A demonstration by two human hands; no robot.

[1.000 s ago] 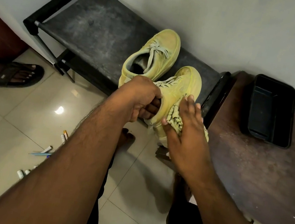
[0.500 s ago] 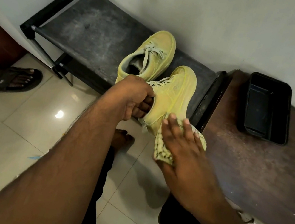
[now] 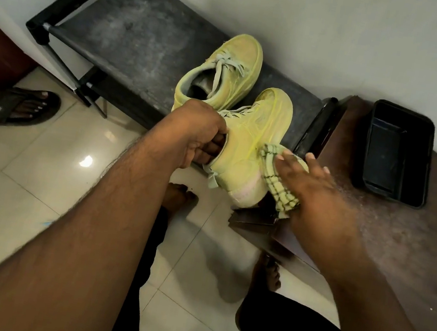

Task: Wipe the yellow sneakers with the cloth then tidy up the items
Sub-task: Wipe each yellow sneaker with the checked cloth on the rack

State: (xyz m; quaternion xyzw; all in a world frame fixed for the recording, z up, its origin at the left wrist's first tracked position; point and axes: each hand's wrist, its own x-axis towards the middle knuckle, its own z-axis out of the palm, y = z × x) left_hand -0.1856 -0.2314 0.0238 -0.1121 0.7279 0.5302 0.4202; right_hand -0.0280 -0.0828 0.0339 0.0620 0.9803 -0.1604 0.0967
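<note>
Yellow suede sneaker [image 3: 246, 147] overhangs the front edge of the black fabric shoe rack [image 3: 135, 34], left hand [image 3: 193, 134] gripping its collar. Right hand [image 3: 313, 199], fingers spread, presses a green checked cloth [image 3: 276, 175] on its side. Its mate [image 3: 227, 73] sits behind. Black plastic tray [image 3: 397, 153] stands well apart on the brown wooden bench [image 3: 416, 244].

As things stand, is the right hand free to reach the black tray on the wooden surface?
Probably not yet. The right hand is pressing the cloth against the held sneaker. The path to the black tray over the wooden surface looks clear, though.
</note>
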